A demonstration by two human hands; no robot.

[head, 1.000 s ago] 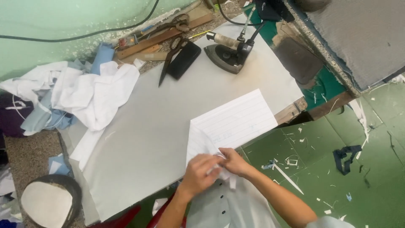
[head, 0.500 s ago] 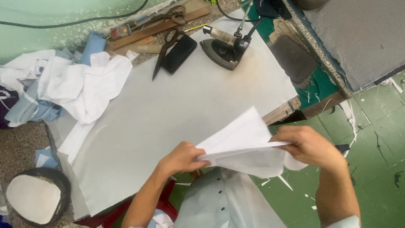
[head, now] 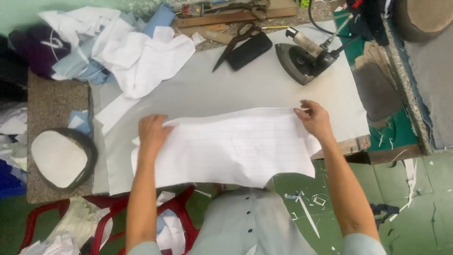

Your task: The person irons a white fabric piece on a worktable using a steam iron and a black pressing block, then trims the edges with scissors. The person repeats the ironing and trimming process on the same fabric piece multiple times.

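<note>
Left hand (head: 152, 132) and right hand (head: 313, 119) each pinch a top corner of the striped white fabric panel (head: 231, 146), whose lower edge overhangs the pressing table's (head: 198, 92) near edge and could slide off.

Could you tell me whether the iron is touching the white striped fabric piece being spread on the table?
Apart. In the head view, the iron stands at the far edge, and bare grey table cover separates it from the striped fabric piece.
</note>
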